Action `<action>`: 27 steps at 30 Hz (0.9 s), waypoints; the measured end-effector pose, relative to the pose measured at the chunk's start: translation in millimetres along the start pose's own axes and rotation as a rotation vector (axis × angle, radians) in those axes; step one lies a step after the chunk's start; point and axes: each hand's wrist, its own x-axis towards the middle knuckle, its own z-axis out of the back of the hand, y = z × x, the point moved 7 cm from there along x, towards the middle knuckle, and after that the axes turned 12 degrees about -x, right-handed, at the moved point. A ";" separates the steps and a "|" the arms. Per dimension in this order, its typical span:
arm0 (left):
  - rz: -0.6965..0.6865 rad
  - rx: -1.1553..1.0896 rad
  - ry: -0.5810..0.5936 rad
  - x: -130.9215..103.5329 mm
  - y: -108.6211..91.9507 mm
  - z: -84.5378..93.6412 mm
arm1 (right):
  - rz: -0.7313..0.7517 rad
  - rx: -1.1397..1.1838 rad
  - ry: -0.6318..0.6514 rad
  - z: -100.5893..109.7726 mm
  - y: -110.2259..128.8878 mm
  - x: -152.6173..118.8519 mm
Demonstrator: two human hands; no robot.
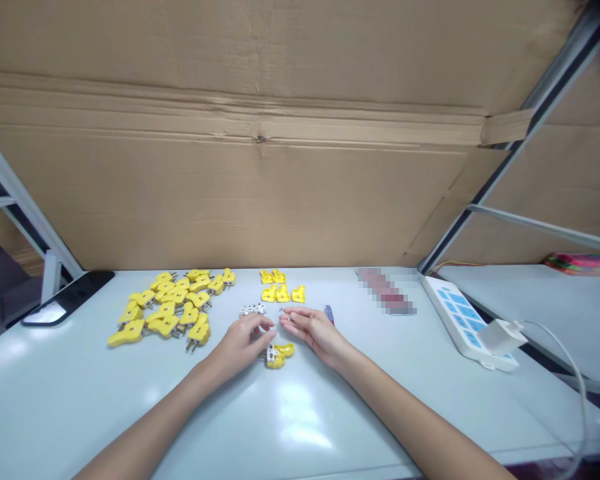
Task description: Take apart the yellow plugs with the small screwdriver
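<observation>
Table [230, 427]: smooth, glossy and hard; the open plug [277, 361] is best kept flat on it, and fine parts handled low, since they could skid.
Power strip [455, 313]: long white plastic with blue panels, well to the right of the open plug.
Pile [164, 311]: yellow plugs, curved and bulbous with metal pins, left of the open plug and beyond it.
Right hand [313, 330]: palm turned partly up, fingers half curled, right of the open plug and slightly beyond; cannot tell whether it has hold of anything. Fingertip control seems wiser than a full grasp.
Left hand [245, 340]: loosely curled, thumb and forefinger nearly meeting at the open plug's left; any hold is unclear. Light steadying would probably serve.
Open plug: shiny yellow shell with a white insert, in front of and between the hands; keeping the insert level should help.
Covers [282, 293]: five rounded yellow shells, beyond the open plug.
White pieces [253, 310]: small, knobbly, beyond and left of it.
Blue handle [329, 313]: slim, beyond and right of it.
</observation>
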 end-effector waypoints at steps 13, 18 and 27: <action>-0.047 0.060 -0.191 6.3 2.3 0.9 | 0.047 -0.137 0.163 -18.8 -7.4 1.9; 0.035 -0.041 -0.189 9.9 5.7 3.1 | 0.070 -0.147 0.144 -21.5 -10.8 -0.3; 0.233 -0.337 -0.261 8.7 24.8 4.3 | 0.115 -0.110 0.104 -20.3 -9.0 2.9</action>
